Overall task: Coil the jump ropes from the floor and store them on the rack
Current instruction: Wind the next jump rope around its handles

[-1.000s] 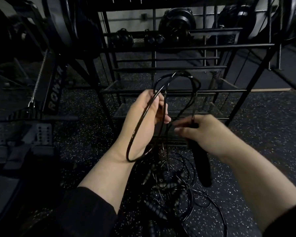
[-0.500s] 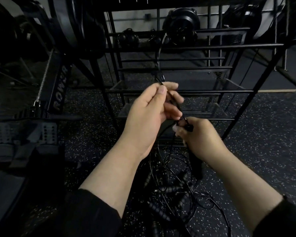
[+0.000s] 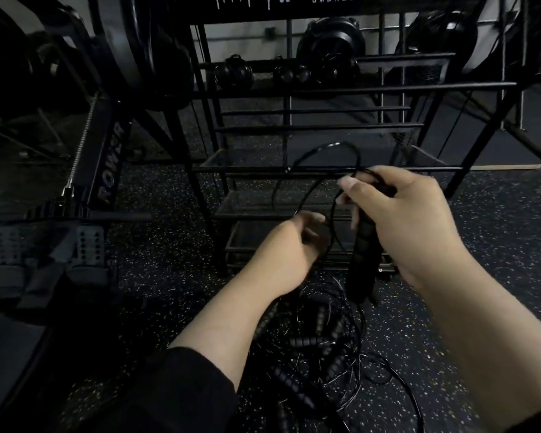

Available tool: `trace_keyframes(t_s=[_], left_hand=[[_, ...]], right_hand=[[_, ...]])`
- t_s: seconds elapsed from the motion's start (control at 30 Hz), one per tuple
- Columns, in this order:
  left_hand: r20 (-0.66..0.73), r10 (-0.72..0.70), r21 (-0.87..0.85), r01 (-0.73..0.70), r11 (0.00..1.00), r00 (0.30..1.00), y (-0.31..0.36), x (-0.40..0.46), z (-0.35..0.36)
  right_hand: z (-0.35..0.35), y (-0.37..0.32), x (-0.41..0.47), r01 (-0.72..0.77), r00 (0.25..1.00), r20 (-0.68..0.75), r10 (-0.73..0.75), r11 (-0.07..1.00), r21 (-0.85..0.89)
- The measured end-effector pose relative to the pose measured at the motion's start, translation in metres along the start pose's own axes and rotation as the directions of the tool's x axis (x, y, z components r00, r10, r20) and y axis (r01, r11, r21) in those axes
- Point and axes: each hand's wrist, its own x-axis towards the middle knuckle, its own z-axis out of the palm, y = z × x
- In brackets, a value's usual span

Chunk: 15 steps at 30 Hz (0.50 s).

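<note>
A thin black rope (image 3: 331, 195) arcs in a loop in front of the rack (image 3: 325, 168), its ribbed black handles (image 3: 364, 260) hanging upright. Below, more ropes (image 3: 319, 348) lie tangled on the speckled floor, ribbed handles scattered among loose cord. The rack is black metal with mesh shelves.

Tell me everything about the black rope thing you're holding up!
It is a thin, shiny black jump rope with ribbed black handles that look like rubber or foam. The right hand grips the handles, which hang down, tilted. The cord arcs up in a loop before the rack, then runs down to the left hand, whose curled fingers seem to hold it. More rope trails toward the tangled pile on the floor.
</note>
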Motion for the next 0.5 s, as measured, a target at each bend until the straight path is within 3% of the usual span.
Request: trace_keyframes(t_s=[0.27, 0.37, 0.5], left_hand=[[0.087, 0.073, -0.054, -0.069, 0.996, 0.993, 0.001, 0.004, 0.012], [0.042, 0.012, -0.098, -0.008, 0.995, 0.999, -0.002, 0.004, 0.014], [-0.117, -0.002, -0.196, -0.021, 0.980, 0.993, -0.002, 0.005, -0.004]], right_hand=[[-0.005, -0.007, -0.001, -0.117, 0.990, 0.099, 0.097, 0.968, 0.221], [-0.007, -0.002, 0.001, -0.142, 0.983, 0.140, 0.119, 0.975, 0.171], [-0.015, 0.010, 0.004, -0.270, 0.938, 0.220, 0.267, 0.963, -0.014]])
